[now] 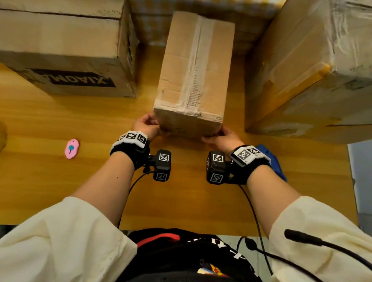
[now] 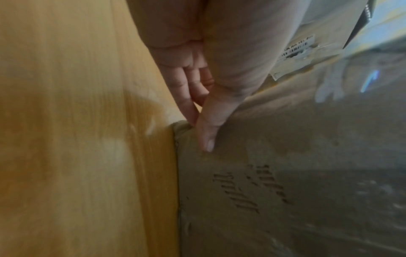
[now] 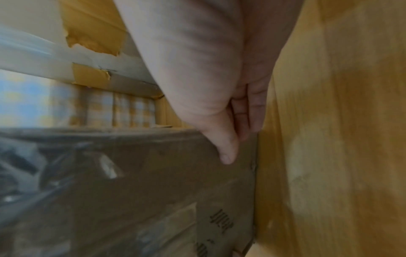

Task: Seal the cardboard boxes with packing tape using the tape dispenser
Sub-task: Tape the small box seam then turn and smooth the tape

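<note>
Middle box (image 1: 194, 73) at counter (image 1: 38, 182) centre, left grip (image 1: 146, 126) and right grip (image 1: 221, 138) pinching its near bottom corners, larger boxes flanking at 10 (image 1: 60, 40) and 2 o'clock (image 1: 325, 68), narrow gaps between, blue dispenser (image 1: 272, 161) beside right wrist.

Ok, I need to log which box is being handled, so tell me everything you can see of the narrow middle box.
The middle box is plain brown cardboard, worn and creased, lying flat and lengthwise on the wooden table. A pale tape strip runs along its top seam. The left hand and right hand grip its near corners.
</note>
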